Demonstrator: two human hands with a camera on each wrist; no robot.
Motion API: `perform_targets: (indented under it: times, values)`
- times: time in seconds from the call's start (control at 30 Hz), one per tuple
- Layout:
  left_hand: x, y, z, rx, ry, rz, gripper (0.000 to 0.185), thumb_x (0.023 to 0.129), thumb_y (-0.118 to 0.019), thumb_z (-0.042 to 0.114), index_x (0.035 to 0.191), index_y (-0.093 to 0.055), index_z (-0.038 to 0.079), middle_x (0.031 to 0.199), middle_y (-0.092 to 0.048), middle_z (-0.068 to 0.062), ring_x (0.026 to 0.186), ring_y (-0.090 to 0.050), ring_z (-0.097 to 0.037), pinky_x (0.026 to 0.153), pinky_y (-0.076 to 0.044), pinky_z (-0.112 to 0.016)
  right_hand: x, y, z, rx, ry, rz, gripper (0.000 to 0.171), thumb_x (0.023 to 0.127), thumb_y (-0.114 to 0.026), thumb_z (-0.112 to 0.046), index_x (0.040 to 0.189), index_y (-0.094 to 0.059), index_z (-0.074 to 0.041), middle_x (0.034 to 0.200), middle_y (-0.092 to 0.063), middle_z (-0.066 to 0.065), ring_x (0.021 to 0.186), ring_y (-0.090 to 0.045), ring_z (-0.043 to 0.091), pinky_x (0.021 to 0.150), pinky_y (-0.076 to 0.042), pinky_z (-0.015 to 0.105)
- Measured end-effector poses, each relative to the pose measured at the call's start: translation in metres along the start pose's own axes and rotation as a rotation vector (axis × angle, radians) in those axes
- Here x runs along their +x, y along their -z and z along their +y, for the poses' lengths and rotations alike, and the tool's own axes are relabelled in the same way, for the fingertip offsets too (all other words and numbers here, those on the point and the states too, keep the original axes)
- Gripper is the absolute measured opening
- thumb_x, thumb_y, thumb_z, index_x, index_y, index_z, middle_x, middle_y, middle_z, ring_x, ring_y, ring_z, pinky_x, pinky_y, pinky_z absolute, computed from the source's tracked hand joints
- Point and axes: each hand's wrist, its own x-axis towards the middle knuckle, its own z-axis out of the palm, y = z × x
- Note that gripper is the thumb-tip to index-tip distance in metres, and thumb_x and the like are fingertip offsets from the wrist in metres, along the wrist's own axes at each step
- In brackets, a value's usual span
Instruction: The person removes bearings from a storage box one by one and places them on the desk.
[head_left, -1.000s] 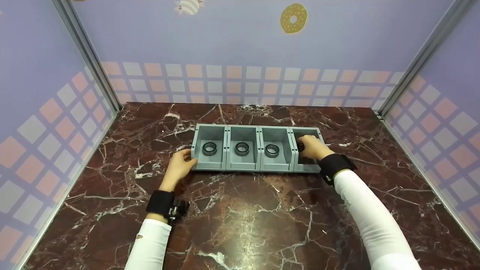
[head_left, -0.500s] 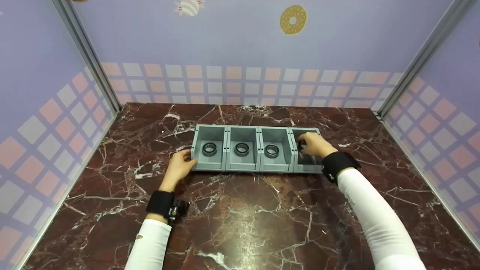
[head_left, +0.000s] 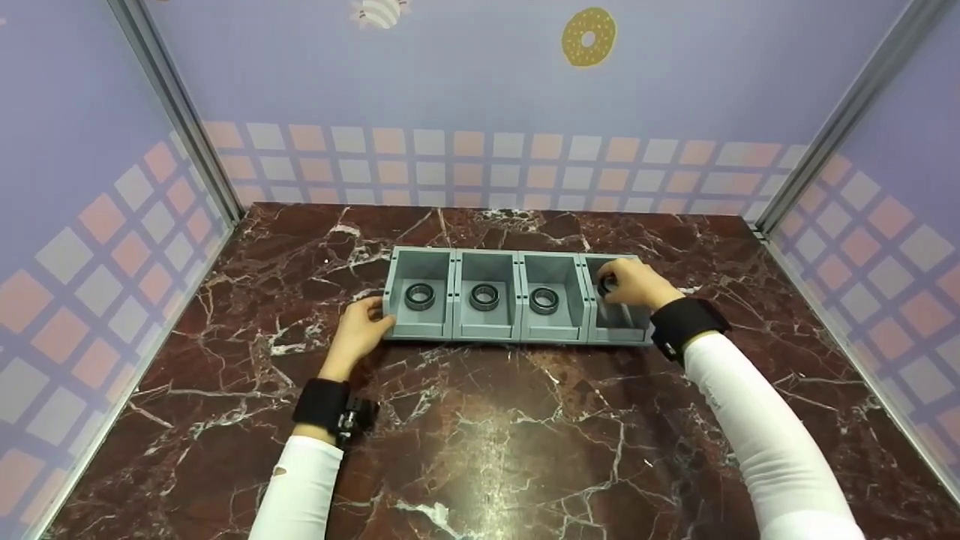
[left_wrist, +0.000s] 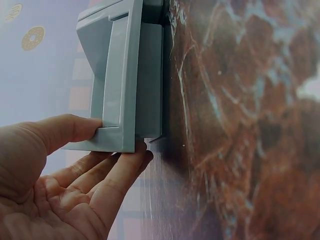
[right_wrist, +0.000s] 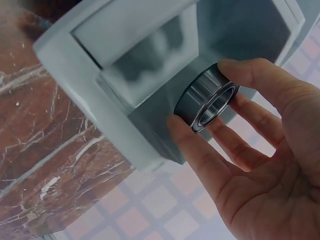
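Observation:
A grey tray (head_left: 452, 331) of four joined bins stands on the marble table. Each of the three left bins holds a dark metal bearing ring, such as the one (head_left: 420, 296) in the leftmost bin. My right hand (head_left: 630, 283) is over the rightmost bin and pinches another bearing ring (right_wrist: 206, 97) between thumb and fingers, above the bin's floor. My left hand (head_left: 365, 328) rests against the tray's left end (left_wrist: 120, 90), thumb on the front rim and fingers straight under the corner.
The red-brown marble table (head_left: 487, 450) runs to patterned walls on three sides, with metal posts (head_left: 172, 105) at the back corners. Both forearms wear white sleeves and black wrist straps.
My right hand has risen a little and shifted right inside the rightmost bin, lifting the ring off the floor. The left hand and the tray have stayed put.

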Motion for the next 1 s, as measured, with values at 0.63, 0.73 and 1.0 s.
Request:
perform_targets:
  times: [0.63, 0.73, 1.0]
  values:
    - [0.001, -0.001, -0.001, 0.0, -0.008, 0.008, 0.052, 0.1, -0.056, 0.005, 0.145, -0.044, -0.017, 0.143, -0.053, -0.038, 0.136, -0.054, -0.048, 0.115, -0.048, -0.052, -0.003, 0.017, -0.009, -0.006, 0.049, -0.03, 0.036, 0.082, -0.069, 0.001, 0.117, -0.072, 0.006, 0.106, -0.072, 0.026, 0.089, -0.063, 0.035, 0.08, -0.051, 0.049]
    - [0.001, -0.001, -0.001, -0.005, -0.014, 0.014, 0.051, 0.099, -0.056, 0.005, 0.144, -0.045, -0.017, 0.142, -0.054, -0.039, 0.135, -0.056, -0.048, 0.114, -0.049, -0.052, -0.005, 0.019, -0.01, -0.004, 0.059, -0.03, 0.036, 0.082, -0.069, 0.001, 0.117, -0.072, 0.007, 0.106, -0.072, 0.026, 0.086, -0.062, 0.033, 0.078, -0.05, 0.047]
    - [0.0, -0.001, -0.001, 0.004, -0.011, 0.005, 0.053, 0.099, -0.056, 0.006, 0.145, -0.044, -0.017, 0.144, -0.053, -0.039, 0.135, -0.055, -0.048, 0.114, -0.048, -0.053, -0.011, 0.027, -0.015, -0.009, 0.044, -0.037, 0.039, 0.085, -0.071, -0.002, 0.122, -0.07, 0.008, 0.112, -0.072, 0.026, 0.092, -0.063, 0.036, 0.087, -0.05, 0.052]
